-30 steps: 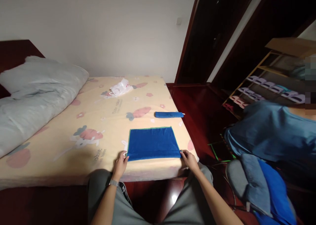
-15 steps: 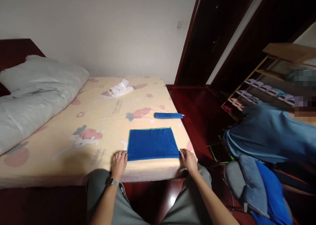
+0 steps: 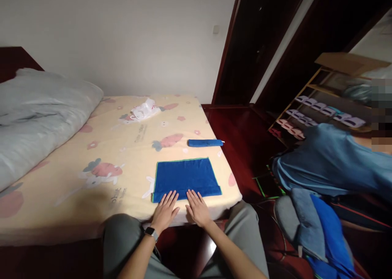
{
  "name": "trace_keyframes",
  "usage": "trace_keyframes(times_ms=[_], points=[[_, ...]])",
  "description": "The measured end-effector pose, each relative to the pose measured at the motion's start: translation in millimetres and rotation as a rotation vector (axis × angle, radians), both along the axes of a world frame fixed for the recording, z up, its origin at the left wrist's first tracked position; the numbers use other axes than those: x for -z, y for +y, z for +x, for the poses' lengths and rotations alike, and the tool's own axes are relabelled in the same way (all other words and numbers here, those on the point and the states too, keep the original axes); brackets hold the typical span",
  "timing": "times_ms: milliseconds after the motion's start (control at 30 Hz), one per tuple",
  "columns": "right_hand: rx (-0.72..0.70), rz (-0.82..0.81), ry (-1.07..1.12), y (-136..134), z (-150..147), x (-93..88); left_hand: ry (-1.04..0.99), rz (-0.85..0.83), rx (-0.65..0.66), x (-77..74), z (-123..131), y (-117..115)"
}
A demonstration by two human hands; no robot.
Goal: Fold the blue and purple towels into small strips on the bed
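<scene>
A blue cloth [image 3: 183,175] with green edging lies spread on the bed near its front edge, its near side folded over into a narrow strip. My left hand [image 3: 165,209] rests flat on the left part of that strip, fingers stretched out. Beside it, my right hand [image 3: 197,207] presses flat on the strip just right of the middle, fingers extended too. Beyond the cloth lies a second blue cloth [image 3: 205,142], rolled or folded into a narrow bar, with a small white tag at its right end.
A white plastic bag [image 3: 145,109] lies farther back on the patterned bed sheet [image 3: 131,160]. A grey quilt [image 3: 45,120] is heaped at left. On the right are a shoe rack [image 3: 309,87] with slippers, a person in a blue top [image 3: 324,160], and cushions [image 3: 309,222].
Both hands have left the cloth's near corners and come inward to lie flat on it. The near edge now shows a folded strip. The view has shifted slightly.
</scene>
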State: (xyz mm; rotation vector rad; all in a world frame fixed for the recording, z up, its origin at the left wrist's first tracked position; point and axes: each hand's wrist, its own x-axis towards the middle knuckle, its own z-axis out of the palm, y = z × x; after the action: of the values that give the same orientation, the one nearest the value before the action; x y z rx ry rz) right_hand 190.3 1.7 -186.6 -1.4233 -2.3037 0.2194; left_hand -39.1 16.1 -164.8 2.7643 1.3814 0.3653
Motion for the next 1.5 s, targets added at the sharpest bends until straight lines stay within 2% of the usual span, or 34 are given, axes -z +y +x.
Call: trace_keyframes(times_ms=[200,300,400,533,700,833,967,1067,1233,1333,1500], points=[[0.064,0.012,-0.028,1.5,90.9,6.5,-0.006,-0.025,-0.091,3.4,-39.2,-2.9],[0.094,-0.017,-0.049,2.0,129.6,5.9,-0.003,-0.073,-0.068,1.0,-58.2,3.4],[0.084,-0.063,-0.052,3.3,151.0,2.7,-0.032,-0.112,-0.010,-4.3,-78.3,12.9],[0.086,-0.052,-0.025,8.4,157.2,-5.9,-0.106,-0.125,-0.063,-8.4,-95.5,22.4],[0.136,0.001,-0.024,17.5,156.7,-11.0,-0.100,-0.077,-0.148,-8.4,-95.6,25.2],[0.127,-0.016,0.010,21.7,162.4,-3.9,-0.106,-0.098,-0.155,-13.4,-92.9,24.4],[0.117,-0.038,0.117,23.3,169.2,5.7,-0.198,-0.179,-0.185,-17.7,-93.8,24.8],[0.167,-0.081,0.225,24.8,169.7,10.9,-0.254,-0.196,-0.222,-15.6,-94.7,26.9],[0.258,-0.114,0.345,29.2,166.9,11.0,-0.252,-0.130,-0.215,-10.0,-94.5,32.0],[0.193,-0.097,0.272,29.1,173.0,2.6,-0.211,-0.068,-0.198,-12.2,-97.1,32.0],[-0.031,-0.017,-0.005,23.2,193.8,-15.7,-0.080,-0.009,-0.037,-17.3,-103.3,27.4]])
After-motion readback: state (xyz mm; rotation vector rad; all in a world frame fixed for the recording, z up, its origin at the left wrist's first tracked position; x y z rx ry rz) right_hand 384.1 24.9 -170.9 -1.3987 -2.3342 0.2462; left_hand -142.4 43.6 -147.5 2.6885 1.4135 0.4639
